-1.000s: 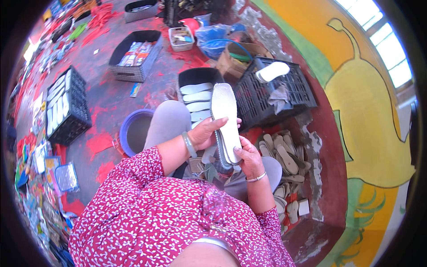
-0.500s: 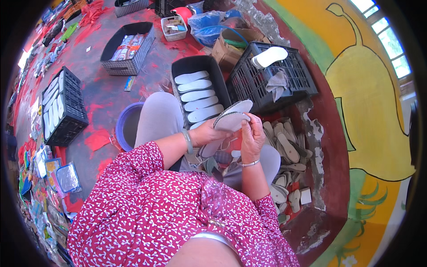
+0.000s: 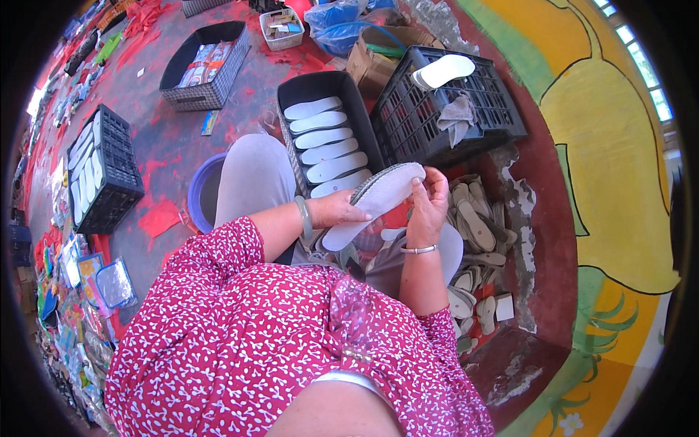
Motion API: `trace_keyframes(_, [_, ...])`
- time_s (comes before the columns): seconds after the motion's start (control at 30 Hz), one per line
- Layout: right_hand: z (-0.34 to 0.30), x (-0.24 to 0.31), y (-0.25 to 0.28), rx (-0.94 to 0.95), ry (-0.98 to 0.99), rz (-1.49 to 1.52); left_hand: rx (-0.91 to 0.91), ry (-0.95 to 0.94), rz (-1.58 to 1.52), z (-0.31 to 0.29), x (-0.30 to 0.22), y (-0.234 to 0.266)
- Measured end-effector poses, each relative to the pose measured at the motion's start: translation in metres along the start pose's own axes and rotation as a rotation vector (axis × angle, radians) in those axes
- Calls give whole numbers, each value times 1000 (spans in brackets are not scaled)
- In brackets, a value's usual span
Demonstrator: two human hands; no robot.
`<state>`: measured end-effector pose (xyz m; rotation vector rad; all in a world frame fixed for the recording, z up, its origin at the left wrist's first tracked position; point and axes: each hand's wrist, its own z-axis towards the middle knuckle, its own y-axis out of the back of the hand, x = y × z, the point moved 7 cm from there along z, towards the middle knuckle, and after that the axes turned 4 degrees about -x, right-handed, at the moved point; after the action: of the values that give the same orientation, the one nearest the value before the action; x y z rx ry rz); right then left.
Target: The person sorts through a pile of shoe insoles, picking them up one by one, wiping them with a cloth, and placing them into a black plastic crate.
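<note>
A pale shoe sole (image 3: 389, 191) with a grey stitched edge is held at a slant over my lap. My left hand (image 3: 336, 210) grips it round the middle, thumb on the pale face. Up at its far right end, my right hand (image 3: 429, 204) pinches the tip between thumb and fingers. Whether another sole lies behind it, I cannot tell. Just beyond my hands stands a dark fabric bin (image 3: 285, 122) with several white soles (image 3: 328, 153) laid in a row. Below the held sole, part of my lap is hidden.
A black crate (image 3: 502, 131) at the right carries a white sole (image 3: 445, 71) and a grey cloth (image 3: 456, 119). Loose soles (image 3: 477, 226) pile up by the wall. A purple basin (image 3: 196, 197) stands beside my left knee; another crate (image 3: 116, 175) of soles is farther left.
Two soles showed fanned apart in my hands; now one broad pale face shows, tilted more toward me. My right hand has moved slightly right and its fingers have shifted at the tip.
</note>
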<state>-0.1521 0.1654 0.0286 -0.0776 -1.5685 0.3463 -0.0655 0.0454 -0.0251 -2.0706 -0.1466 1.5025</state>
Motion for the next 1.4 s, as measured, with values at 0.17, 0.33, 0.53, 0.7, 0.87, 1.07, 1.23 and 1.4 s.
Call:
trace_keyframes(0.17, [-4,23,-5,4,446,-545,-16,6,-5,1,2,2])
trace_keyframes(0.33, [-12,29,-17,4,648,-732,-61,18,-7,-5,-3,0])
trace_keyframes(0.53, [-9,26,-17,5,619,-803,-52,-4,80,-4,-3,2])
trace_keyframes(0.7, [-14,29,-23,7,755,-939,-46,-27,125,-3,-1,4])
trace_keyframes(0.87, [-15,31,-20,37,708,-790,-122,8,16,-5,-3,11])
trace_keyframes(1.07, [0,2,-5,157,-2,-23,-55,41,-61,-9,-12,2])
trace_keyframes(1.23, [-2,-4,-10,177,35,-137,-1,29,-48,-6,-10,1])
trace_keyframes(1.4, [-2,-15,-10,160,-9,-170,-22,-8,30,-4,-4,5])
